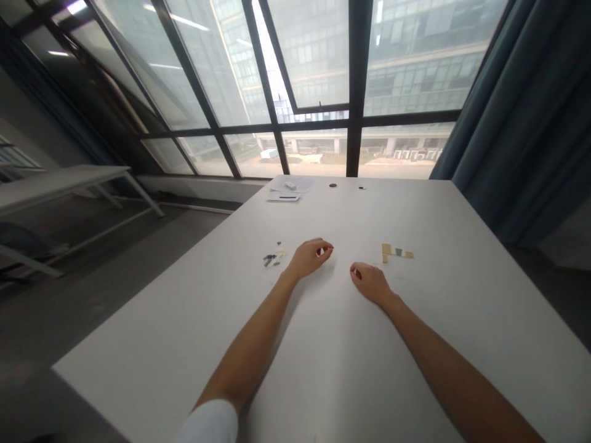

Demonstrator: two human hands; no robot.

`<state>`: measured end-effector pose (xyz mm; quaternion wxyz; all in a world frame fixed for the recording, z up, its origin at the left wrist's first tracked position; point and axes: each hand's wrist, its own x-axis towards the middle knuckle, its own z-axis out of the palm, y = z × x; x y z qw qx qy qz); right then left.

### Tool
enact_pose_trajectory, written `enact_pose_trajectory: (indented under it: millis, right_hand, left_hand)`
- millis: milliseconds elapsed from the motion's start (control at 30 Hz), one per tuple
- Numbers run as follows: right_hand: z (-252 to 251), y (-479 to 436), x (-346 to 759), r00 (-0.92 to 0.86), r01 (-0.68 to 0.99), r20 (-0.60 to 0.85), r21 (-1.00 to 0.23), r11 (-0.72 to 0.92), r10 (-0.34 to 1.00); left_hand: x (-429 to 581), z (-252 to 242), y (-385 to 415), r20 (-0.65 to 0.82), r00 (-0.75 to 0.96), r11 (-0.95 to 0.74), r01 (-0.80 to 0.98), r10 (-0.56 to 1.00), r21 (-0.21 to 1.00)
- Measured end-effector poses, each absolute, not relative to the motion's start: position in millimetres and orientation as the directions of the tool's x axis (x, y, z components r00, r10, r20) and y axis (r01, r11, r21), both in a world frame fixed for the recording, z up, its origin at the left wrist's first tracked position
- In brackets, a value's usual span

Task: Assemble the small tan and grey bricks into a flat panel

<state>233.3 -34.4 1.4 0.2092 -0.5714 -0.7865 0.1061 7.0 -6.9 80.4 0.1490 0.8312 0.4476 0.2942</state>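
Just outside the left hand, off its little-finger side, a scatter of tiny dark grey and pale yellow plastic pieces (272, 259) lies loose on the smooth white table (184, 320). One careless sweep of that wrist could send them sliding. The left hand (308, 258) itself is pinched tight, thumb and forefinger closed on what looks like a small white piece (319, 251) right at the fingertips. With so little to grip, any slackening risks a drop and a skitter across the slick top. Just beside it, the right hand (370, 283) rests curled, a red fleck at one fingertip; whether it holds anything, I cannot tell. Beyond its knuckles, to the outer side, sits a flat tan L-shaped brick assembly with a grey tile (396, 252), apart from the fingers but near enough for a blind reach to knock it askew.
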Motion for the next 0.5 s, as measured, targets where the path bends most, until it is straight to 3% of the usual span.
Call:
enact_pose_trajectory:
  millis: [133, 267, 500]
  right_hand:
    - [1, -35, 234, -0.267, 0.846, 0.211, -0.416, 0.334, 0.940]
    - [-1, -34, 234, -0.255, 0.845, 0.208, -0.427, 0.322, 0.944]
    - [-5, -33, 237, -0.254, 0.840, 0.230, -0.428, 0.332, 0.939]
  left_hand:
    - [-18, 110, -7, 0.387, 0.338, -0.508, 0.668, 0.858, 0.544]
    - [-53, 131, -8, 0.311, 0.235, -0.381, 0.710, 0.921, 0.592]
    - [-120, 126, -3, 0.152, 0.006, -0.085, 0.850, 0.988, 0.521]
